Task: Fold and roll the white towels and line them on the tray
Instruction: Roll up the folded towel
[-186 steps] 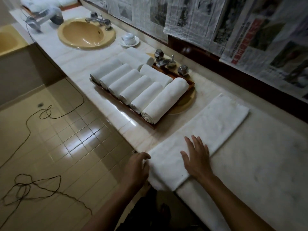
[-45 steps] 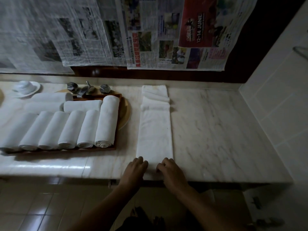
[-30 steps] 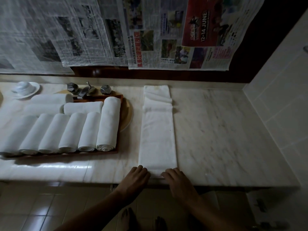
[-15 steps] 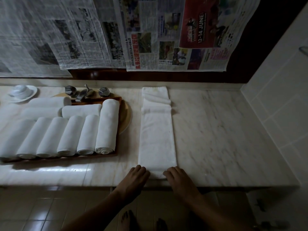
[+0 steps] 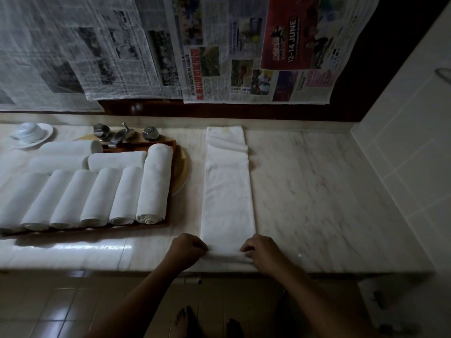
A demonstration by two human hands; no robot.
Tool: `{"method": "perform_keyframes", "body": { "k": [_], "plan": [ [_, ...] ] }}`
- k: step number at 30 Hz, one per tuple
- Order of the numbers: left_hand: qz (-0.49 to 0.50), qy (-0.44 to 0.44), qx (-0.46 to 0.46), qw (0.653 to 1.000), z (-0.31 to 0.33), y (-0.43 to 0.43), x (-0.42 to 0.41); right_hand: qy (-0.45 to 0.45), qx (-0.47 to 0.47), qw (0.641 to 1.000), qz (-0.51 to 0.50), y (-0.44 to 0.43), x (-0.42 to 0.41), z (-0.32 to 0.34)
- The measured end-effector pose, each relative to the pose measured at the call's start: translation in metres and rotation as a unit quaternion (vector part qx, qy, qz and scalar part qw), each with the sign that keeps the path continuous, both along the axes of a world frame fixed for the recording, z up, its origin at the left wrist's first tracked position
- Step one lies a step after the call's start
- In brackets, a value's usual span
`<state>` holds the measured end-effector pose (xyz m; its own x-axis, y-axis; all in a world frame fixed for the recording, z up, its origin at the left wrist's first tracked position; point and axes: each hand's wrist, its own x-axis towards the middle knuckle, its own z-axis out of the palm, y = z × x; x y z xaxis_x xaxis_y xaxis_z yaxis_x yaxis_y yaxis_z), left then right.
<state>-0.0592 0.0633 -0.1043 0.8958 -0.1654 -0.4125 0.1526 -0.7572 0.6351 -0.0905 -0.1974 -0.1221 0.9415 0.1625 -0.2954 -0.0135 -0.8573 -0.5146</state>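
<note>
At the far left of the frame a cup on a saucer (image 5: 30,134) is seen, and below it the wooden tray (image 5: 151,143) is filled with rolled towels (image 5: 153,184): six are laid side by side along the front, with their spiral ends toward the lower edge of the frame, and three more are laid crosswise behind them. Metal tap fittings (image 5: 122,135) are set just above the tray.

Right of the tray, at lower centre, the left hand (image 5: 188,251) is placed at the left near corner of the folded towel (image 5: 228,191). Its fingers (image 5: 201,247) are curled and the corner is pinched. The towel is spread flat on the marble surface (image 5: 317,191) as a narrow strip. Its long axis runs straight up the frame, from the hands toward the newspaper-covered wall (image 5: 219,57), and a few creases are bunched at its far end. The right hand (image 5: 260,251) is placed at the opposite near corner, fingers likewise curled onto the cloth.

Between the hands the near edge appears to be turned up into a low lip. Both hands are equally close, one at each corner, and all the unrolled length lies above them in the frame. The roll is therefore judged to be driven away from the body, along the strip. Even pressure from both hands would be needed to keep the ends square.
</note>
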Motion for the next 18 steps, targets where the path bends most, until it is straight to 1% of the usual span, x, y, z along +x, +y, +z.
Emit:
{"method": "perform_keyframes", "body": {
  "k": [4, 5, 7, 9, 12, 16, 18],
  "plan": [
    [0.022, 0.0, 0.027, 0.999, 0.005, -0.01, 0.002, -0.008, 0.0, 1.0, -0.023, 0.002, 0.004, 0.004],
    [0.025, -0.016, 0.039, 0.999, 0.005, -0.013, 0.0, -0.016, -0.004, 1.0, -0.022, 0.003, 0.004, 0.006],
    [0.017, -0.077, 0.055, 0.995, 0.004, -0.017, -0.006, -0.032, -0.018, 0.999, -0.018, 0.005, 0.001, 0.008],
    [-0.033, -0.137, 0.071, 0.988, -0.001, -0.023, -0.016, -0.05, -0.044, 0.998, -0.007, 0.007, -0.005, 0.009],
    [-0.128, -0.192, 0.116, 0.966, -0.017, -0.023, -0.032, -0.06, -0.06, 0.996, 0.014, 0.012, -0.016, 0.008],
    [-0.187, -0.224, 0.138, 0.946, -0.033, -0.016, -0.045, -0.091, -0.049, 0.995, 0.018, 0.015, -0.033, -0.005],
    [-0.197, -0.244, 0.149, 0.938, -0.035, -0.012, -0.047, -0.107, -0.047, 0.993, 0.033, 0.015, -0.036, -0.008]
  ]
}}
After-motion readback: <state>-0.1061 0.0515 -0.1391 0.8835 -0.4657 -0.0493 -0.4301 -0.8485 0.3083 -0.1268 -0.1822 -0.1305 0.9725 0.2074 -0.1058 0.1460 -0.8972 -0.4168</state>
